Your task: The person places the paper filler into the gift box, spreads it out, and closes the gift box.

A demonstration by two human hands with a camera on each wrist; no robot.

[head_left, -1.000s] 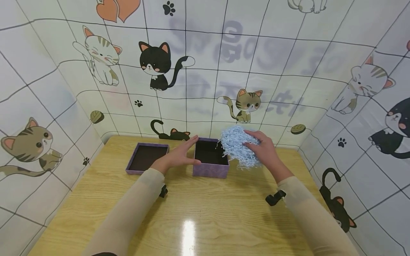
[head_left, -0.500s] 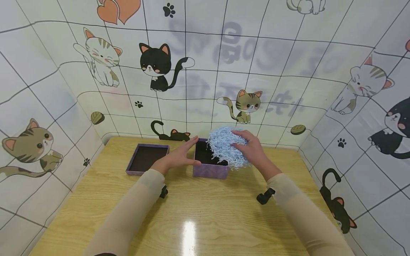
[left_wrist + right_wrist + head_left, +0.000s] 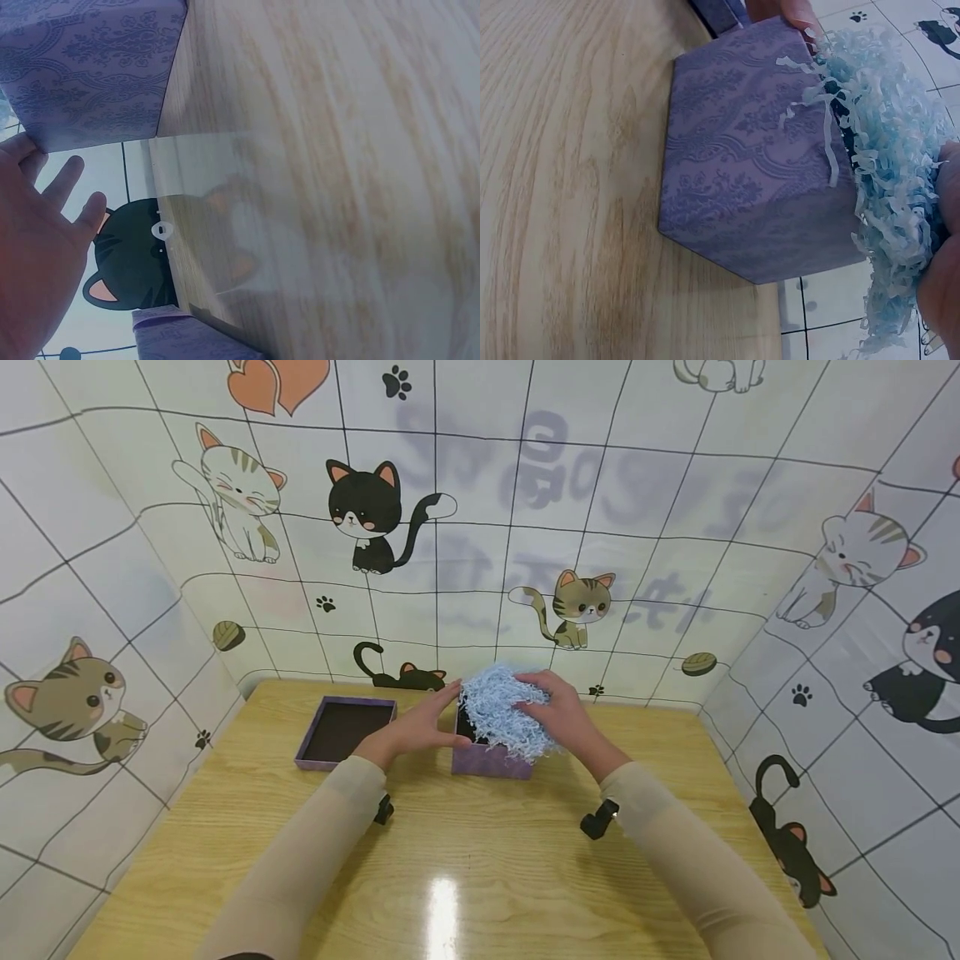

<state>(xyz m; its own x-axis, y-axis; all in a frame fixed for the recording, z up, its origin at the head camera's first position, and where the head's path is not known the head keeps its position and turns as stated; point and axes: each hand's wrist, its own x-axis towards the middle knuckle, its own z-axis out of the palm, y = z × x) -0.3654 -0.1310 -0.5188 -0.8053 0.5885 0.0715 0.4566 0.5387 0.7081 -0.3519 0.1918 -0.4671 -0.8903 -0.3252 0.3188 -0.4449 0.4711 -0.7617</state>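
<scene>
the purple box (image 3: 735,157) looks like matt, patterned paper-covered card; over its opening, the blue shred (image 3: 495,710) is crinkled, rough and papery. under the box, the wood-grained tabletop (image 3: 495,843) is smooth and glossy; behind it, the printed backdrop (image 3: 480,552) looks like matt cloth.

Bright light; glare on the table (image 3: 517,860); washed-out left wrist view.

We hold our left arm (image 3: 300,852) and our right arm (image 3: 697,860) extended forward, angling inward; our left grip (image 3: 412,727) is spread wide, our right grip (image 3: 564,714) curled in a pinch.
</scene>
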